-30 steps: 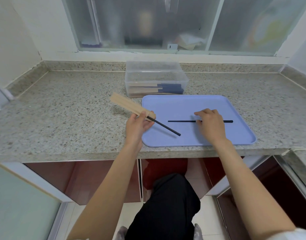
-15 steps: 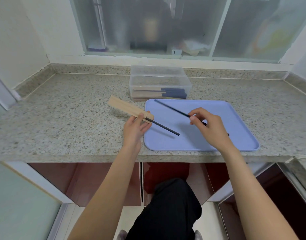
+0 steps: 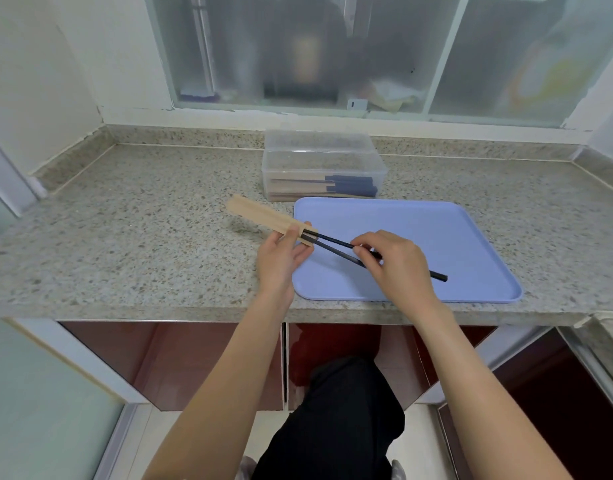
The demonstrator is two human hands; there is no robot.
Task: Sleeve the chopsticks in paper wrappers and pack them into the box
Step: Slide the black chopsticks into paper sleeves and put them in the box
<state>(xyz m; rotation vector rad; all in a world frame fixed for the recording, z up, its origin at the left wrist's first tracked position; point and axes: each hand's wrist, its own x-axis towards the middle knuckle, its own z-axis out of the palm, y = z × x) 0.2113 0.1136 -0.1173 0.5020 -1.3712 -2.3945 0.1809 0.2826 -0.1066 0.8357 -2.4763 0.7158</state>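
I note that my right hand (image 3: 398, 263) has lifted the second chopstick (image 3: 440, 276) off the tray (image 3: 471, 237), where it lay flat a second ago, and swung it round. Its tip now sits at the open mouth of the paper wrapper (image 3: 263, 218), alongside the first chopstick (image 3: 339, 251) already lodged there. Half a second ago that tip pointed toward the tray's far edge, well apart from the wrapper.
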